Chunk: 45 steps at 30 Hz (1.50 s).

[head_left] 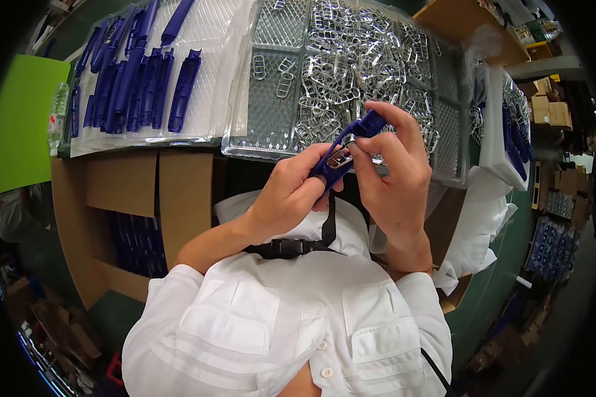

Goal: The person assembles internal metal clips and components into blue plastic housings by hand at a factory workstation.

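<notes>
A long blue plastic housing (371,124) is held slantwise in front of my chest, its hollow side partly showing. My left hand (286,188) is closed round its lower end, fingers and thumb gripping the sides. Inside the hollow lies a shiny metal wire frame (340,159). My right hand (397,175) has its thumb and a finger pinched on the upper end of this frame, while the index finger reaches over the housing's top end. The fingertips hide part of the contact between frame and housing.
Beyond my hands, a clear plastic tray (234,140) holds a heap of metal frames (341,73). Several blue housings (185,89) lie on a white tray at the left. An open cardboard box (185,218) below contains more blue parts. White foam (500,155) stands at the right.
</notes>
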{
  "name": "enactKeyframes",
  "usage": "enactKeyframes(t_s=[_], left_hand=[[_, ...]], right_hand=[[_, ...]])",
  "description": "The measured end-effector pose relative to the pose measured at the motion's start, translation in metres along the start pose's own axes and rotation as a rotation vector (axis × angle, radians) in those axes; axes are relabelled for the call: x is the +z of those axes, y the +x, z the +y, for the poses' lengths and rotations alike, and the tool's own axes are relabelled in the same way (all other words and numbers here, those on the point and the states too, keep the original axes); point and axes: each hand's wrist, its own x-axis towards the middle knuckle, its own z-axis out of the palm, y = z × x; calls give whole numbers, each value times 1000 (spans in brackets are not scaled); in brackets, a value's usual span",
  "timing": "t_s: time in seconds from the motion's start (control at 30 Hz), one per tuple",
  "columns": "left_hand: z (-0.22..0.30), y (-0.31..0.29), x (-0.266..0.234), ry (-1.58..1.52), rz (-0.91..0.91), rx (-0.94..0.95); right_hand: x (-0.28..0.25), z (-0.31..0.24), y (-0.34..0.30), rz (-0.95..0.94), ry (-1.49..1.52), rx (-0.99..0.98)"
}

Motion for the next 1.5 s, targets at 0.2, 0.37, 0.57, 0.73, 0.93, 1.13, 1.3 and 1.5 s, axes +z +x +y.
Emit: enactKeyframes(t_s=[0.2,0.37,0.57,0.73,0.93,1.13,1.3,1.5], left_hand=[[-14,-2,1,58,19,115],[-5,-3,2,256,4,246],[-8,2,10,121,68,41],[-14,1,6,218,76,82],[-19,8,3,296,123,78],[7,8,-12,402,-60,298],[26,-19,-19,430,-179,380],[28,-18,-11,560,-23,500]], right_hand=[[8,-9,-7,68,21,138],[3,-9,-12,14,314,439],[9,-1,-13,-81,408,421],[11,3,-20,-180,437,502],[18,12,-16,-236,329,479],[20,37,-23,-30,1083,365],[6,39,-36,44,1018,121],[2,46,-25,-39,1023,122]])
